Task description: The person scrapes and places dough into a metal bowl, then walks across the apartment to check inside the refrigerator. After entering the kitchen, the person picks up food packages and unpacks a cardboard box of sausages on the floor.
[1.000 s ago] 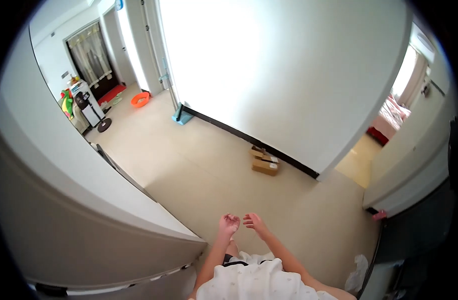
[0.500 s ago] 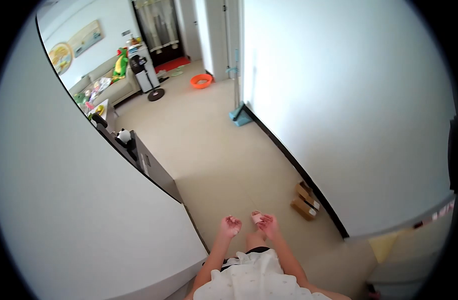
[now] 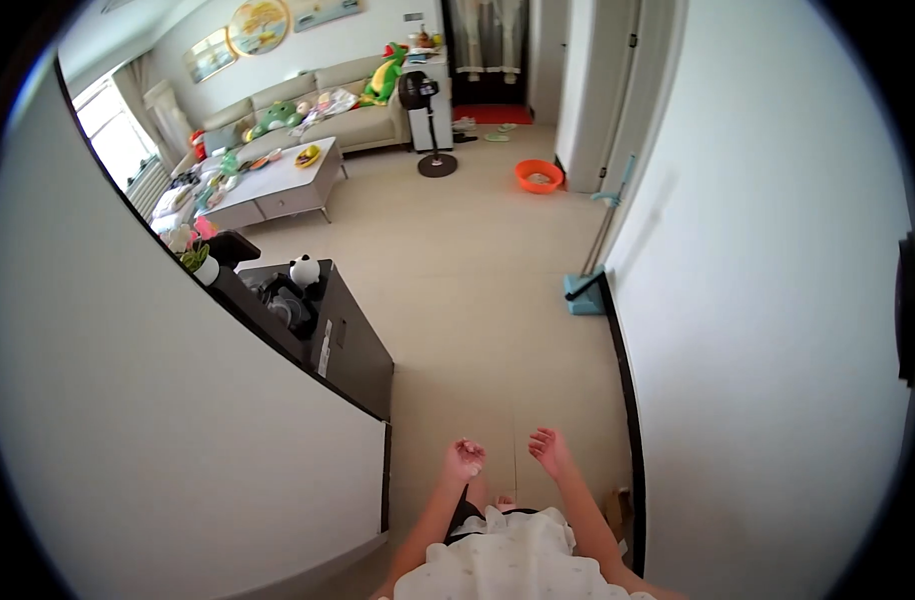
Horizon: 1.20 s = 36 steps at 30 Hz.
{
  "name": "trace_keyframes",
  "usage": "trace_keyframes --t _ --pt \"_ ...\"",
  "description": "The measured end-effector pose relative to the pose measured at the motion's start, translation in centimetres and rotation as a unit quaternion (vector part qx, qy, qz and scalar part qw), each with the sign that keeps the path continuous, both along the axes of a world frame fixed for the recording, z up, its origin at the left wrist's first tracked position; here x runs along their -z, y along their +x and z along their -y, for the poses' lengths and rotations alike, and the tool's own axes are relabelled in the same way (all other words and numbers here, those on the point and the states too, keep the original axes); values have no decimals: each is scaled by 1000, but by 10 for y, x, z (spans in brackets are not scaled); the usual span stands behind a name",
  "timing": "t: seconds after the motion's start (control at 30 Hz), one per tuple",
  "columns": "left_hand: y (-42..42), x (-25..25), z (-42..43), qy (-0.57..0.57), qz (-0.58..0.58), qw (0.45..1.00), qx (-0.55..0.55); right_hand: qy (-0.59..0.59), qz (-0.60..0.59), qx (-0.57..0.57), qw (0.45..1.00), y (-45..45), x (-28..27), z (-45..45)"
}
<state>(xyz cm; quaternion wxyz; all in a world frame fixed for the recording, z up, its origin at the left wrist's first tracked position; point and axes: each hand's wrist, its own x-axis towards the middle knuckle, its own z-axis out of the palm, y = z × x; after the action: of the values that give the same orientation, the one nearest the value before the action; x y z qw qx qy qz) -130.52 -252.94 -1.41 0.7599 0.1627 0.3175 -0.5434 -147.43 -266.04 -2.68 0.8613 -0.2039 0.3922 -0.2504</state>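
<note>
My left hand (image 3: 466,459) is held out in front of my waist, palm turned up, with loosely curled fingers. Pale spots show on its skin, but no object can be made out in it. To its right, my right hand (image 3: 547,452) hangs in the air with its fingers partly stretched and apart, holding nothing. Neither hand touches anything. Below them are the white patterned top (image 3: 508,555) I wear and part of my foot (image 3: 505,502) on the tiled floor.
At the left a dark cabinet (image 3: 363,345) carries a panda figure (image 3: 305,270). A blue broom and dustpan (image 3: 585,293) lean at the right wall. Farther off are an orange basin (image 3: 540,177), a standing fan (image 3: 437,165), a coffee table (image 3: 268,190) and a sofa (image 3: 353,125). Cardboard boxes (image 3: 618,510) lie low right.
My view has swung left and moved forward, so more of the living room shows. The boxes have slipped toward my right side. My hands are slightly farther apart, both still raised.
</note>
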Motion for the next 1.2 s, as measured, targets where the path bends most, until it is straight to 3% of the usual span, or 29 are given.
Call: trace_keyframes --t 0.3,0.43,0.67,0.8,0.9,1.2 --pt "120 20 124 -13 -28 995 -97 26 -19 -122 992 143 11 120" --pt "186 1 189 5 -28 993 -115 20 -53 -154 987 207 2 170" --pt "285 -21 267 0 -54 990 -131 44 -48 -133 989 307 4 281" --pt "336 9 289 11 -78 987 -144 84 -18 -139 987 370 5 336" --pt "385 20 310 19 -89 969 -229 93 -3 -156 983 423 9 383" --pt "544 3 414 -9 -70 946 -316 86 -26 -280 956 623 2 513"
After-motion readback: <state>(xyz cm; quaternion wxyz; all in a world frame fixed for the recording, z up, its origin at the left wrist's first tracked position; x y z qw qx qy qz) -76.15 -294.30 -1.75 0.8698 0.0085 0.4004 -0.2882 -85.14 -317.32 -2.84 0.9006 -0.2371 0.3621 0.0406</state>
